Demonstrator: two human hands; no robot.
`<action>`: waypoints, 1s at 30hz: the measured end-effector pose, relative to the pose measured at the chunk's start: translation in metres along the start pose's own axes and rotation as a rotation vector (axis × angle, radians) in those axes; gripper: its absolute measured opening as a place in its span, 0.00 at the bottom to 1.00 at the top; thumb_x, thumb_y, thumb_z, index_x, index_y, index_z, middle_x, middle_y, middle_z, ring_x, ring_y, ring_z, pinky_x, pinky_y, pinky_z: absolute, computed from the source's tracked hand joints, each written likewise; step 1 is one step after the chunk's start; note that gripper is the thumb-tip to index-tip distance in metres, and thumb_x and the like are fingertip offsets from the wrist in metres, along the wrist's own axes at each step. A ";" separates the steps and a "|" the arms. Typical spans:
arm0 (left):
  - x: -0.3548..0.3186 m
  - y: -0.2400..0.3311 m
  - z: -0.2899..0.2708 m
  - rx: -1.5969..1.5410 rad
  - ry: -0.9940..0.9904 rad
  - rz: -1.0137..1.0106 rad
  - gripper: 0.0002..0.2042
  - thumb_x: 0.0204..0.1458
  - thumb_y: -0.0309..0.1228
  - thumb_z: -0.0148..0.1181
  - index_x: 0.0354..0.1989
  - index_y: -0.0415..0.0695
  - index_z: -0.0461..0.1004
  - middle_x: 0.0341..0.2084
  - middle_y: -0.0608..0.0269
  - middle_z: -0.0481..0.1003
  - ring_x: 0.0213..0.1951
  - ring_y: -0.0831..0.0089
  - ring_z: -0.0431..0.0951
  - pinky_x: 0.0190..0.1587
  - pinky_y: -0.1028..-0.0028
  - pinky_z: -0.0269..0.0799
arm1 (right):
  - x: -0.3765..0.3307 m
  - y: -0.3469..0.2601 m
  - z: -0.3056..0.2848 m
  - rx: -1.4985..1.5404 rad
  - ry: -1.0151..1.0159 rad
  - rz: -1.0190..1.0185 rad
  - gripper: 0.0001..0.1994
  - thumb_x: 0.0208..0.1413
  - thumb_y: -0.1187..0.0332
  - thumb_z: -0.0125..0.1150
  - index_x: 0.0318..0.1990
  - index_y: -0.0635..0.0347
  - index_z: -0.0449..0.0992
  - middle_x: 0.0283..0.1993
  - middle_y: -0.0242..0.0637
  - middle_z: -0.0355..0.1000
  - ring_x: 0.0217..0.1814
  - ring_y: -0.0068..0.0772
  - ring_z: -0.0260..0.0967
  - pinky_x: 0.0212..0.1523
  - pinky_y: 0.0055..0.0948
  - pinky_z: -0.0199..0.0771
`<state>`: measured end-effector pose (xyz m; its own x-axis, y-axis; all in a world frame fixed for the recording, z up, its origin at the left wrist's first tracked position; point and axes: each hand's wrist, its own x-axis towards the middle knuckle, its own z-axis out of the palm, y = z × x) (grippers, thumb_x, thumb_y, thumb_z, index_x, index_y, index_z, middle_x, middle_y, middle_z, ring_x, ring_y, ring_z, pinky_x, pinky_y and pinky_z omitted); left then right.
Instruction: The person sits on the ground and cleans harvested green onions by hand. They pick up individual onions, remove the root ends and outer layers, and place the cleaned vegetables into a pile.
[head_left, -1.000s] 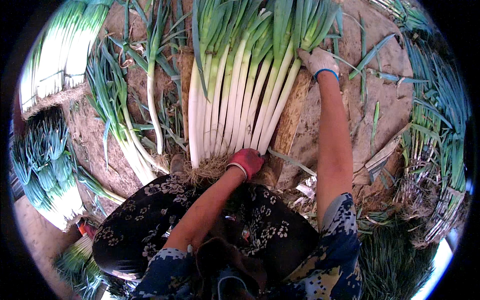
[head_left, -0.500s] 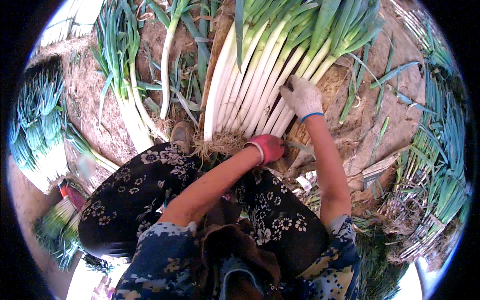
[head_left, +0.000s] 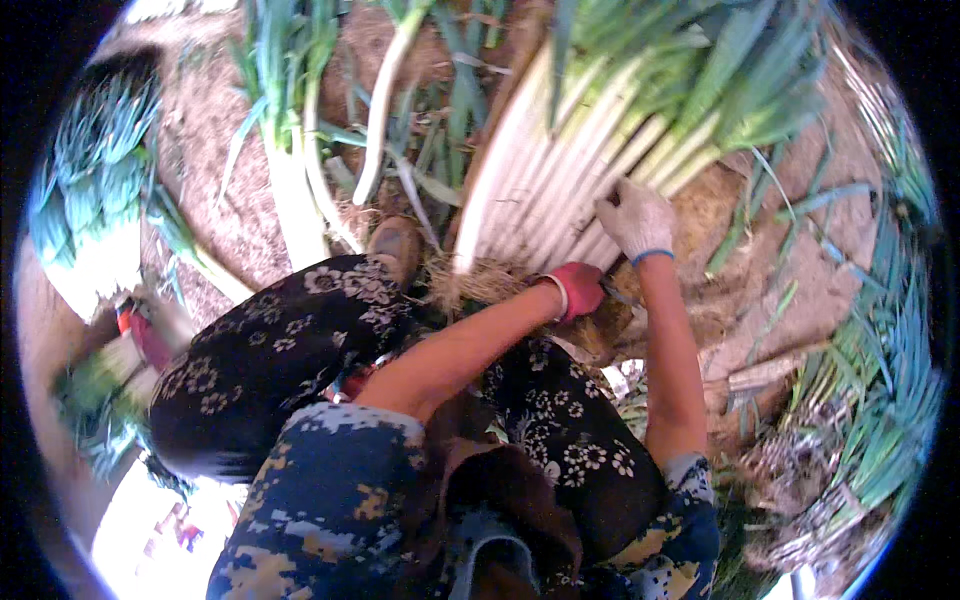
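Note:
Long white-stalked green onions (head_left: 540,170) lie side by side in front of me, leaves pointing away and tangled roots (head_left: 475,285) toward me. My left hand (head_left: 577,291), in a red glove with a white cuff, is closed low at the root end of the right-hand stalks. A thin grey thing shows beside its fingers; I cannot make out what it is. My right hand (head_left: 637,218), in a pale knit glove with a blue cuff band, is closed at the rightmost stalks, farther up. Its fingertips are partly hidden and blurred.
A wooden stick (head_left: 497,130) lies along the pile's left side. More green onions (head_left: 290,180) and a single one (head_left: 385,110) lie to the left. Stacked bundles stand at far left (head_left: 95,210) and far right (head_left: 885,370). My shoe (head_left: 395,248) is near the roots.
The whole view has shifted, so the pile and both hands sit farther right in the picture. Both hands keep about the same places on the green onions.

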<state>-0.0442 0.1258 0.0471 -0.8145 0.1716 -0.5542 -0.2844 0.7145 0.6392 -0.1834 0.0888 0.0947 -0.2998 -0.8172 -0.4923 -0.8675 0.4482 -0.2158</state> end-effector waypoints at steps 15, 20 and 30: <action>-0.313 -0.152 -0.253 0.690 0.472 -0.222 0.15 0.53 0.38 0.52 0.39 0.39 0.75 0.32 0.49 0.77 0.37 0.49 0.77 0.40 0.54 0.73 | -0.002 -0.004 0.024 -0.024 -0.083 -0.131 0.20 0.43 0.60 0.61 0.44 0.59 0.74 0.41 0.51 0.74 0.46 0.52 0.71 0.47 0.43 0.69; -0.580 -0.261 -0.041 0.014 1.245 -0.827 0.10 0.54 0.35 0.52 0.37 0.41 0.73 0.30 0.54 0.76 0.34 0.60 0.77 0.37 0.67 0.73 | -0.003 0.008 0.005 0.123 -0.188 -0.111 0.21 0.40 0.67 0.65 0.44 0.65 0.72 0.37 0.43 0.74 0.39 0.39 0.70 0.44 0.33 0.69; -0.539 -0.268 0.282 -1.233 1.117 -2.041 0.37 0.40 0.51 0.60 0.53 0.34 0.65 0.50 0.39 0.70 0.54 0.50 0.70 0.57 0.64 0.65 | 0.004 0.008 0.005 0.180 -0.273 0.058 0.24 0.47 0.71 0.63 0.52 0.70 0.68 0.51 0.46 0.71 0.50 0.40 0.69 0.54 0.35 0.66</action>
<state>0.6138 0.0334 0.0240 0.8294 -0.2941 -0.4750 -0.2788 -0.9547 0.1043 -0.1891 0.0908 0.0867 -0.2080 -0.6724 -0.7104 -0.7607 0.5677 -0.3147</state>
